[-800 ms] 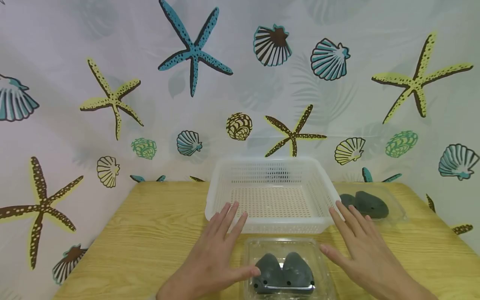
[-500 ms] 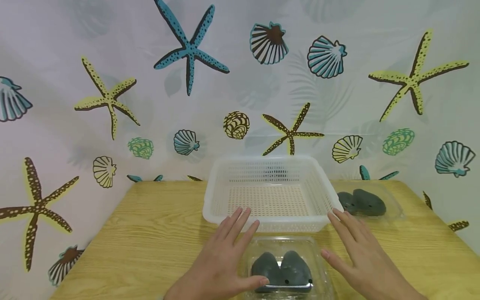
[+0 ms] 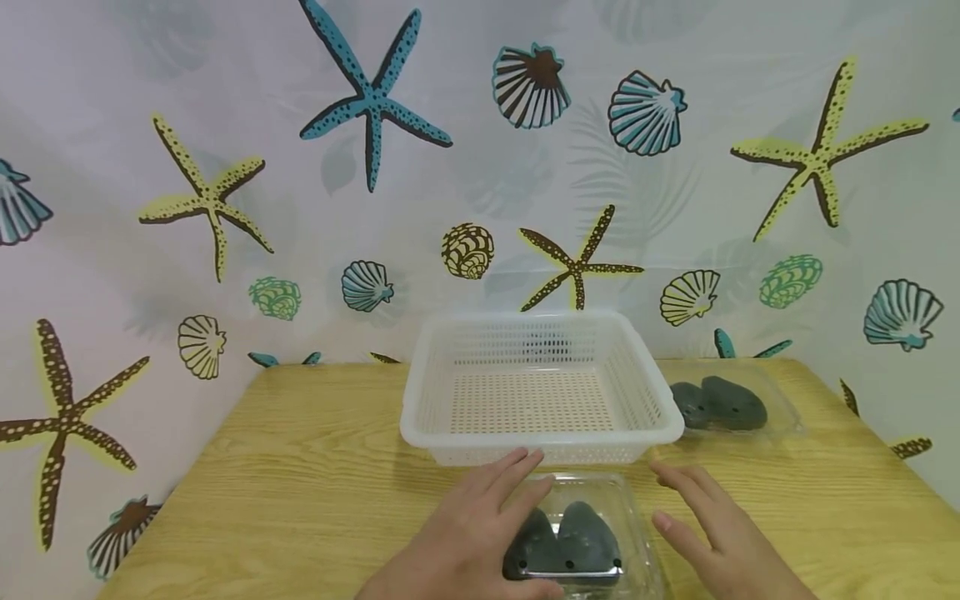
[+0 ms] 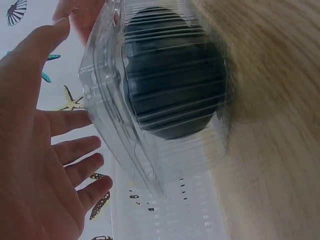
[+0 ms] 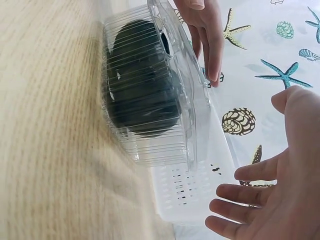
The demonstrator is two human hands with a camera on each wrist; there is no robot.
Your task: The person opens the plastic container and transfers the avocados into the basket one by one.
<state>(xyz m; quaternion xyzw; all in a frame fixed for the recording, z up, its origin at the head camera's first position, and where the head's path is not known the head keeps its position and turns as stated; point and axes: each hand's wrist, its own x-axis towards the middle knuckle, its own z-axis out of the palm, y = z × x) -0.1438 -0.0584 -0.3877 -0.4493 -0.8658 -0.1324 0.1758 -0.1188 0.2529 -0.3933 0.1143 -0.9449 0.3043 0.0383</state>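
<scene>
A clear ribbed plastic clamshell box point(image 3: 637, 550) stands on the table in front of the basket, with two dark grey rounded pieces point(image 3: 588, 537) inside. My left hand point(image 3: 468, 533) hovers over the box's left side, fingers spread. To the right of the box is my right hand point(image 3: 720, 542), its fingers also apart and holding nothing. In the left wrist view, the left hand point(image 4: 45, 165) has its fingertips near the box's rim point(image 4: 120, 120). The right wrist view shows the right hand point(image 5: 275, 195) apart from the box, palm towards it.
A white perforated plastic basket point(image 3: 540, 442) stands just behind the box. Right of it lies a second clear box point(image 3: 780, 400) with dark grey pieces point(image 3: 731, 404). The wood-grain table point(image 3: 300, 475) ends at a sea-print curtain point(image 3: 420, 225).
Both hands have drawn back towards me from the basket's front rim. The left hand has also shifted right, over the box. The view has turned slightly.
</scene>
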